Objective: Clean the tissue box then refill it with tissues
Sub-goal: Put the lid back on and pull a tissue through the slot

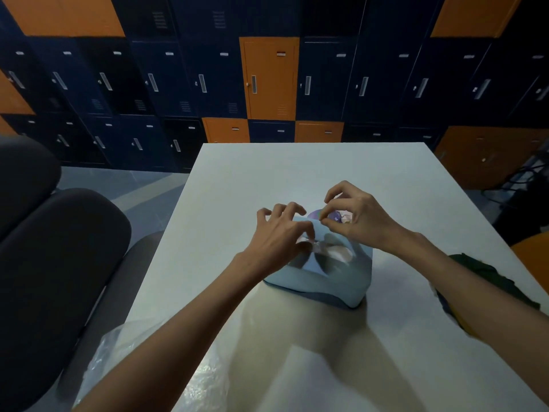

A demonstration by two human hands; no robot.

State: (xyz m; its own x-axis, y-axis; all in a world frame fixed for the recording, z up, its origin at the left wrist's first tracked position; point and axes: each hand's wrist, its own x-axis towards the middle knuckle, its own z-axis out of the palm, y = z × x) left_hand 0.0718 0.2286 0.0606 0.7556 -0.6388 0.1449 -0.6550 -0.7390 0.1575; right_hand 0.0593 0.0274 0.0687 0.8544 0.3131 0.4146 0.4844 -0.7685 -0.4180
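Note:
A light blue tissue box (320, 281) stands on the white table (297, 173), with white tissue (337, 252) showing in its top opening. My left hand (282, 233) lies over the left of the box top, fingers curled on the far edge and thumb at the opening. My right hand (356, 215) hovers at the far right of the top, thumb and forefinger pinching the box's far top edge. A purple printed pack (315, 215) peeks out just behind the box, mostly hidden by my hands.
A crumpled clear plastic bag (142, 361) lies at the table's near left corner. A dark green cloth (490, 278) sits at the right edge under my forearm. A dark chair (53, 263) stands on the left. Blue and orange lockers (267, 78) fill the back wall.

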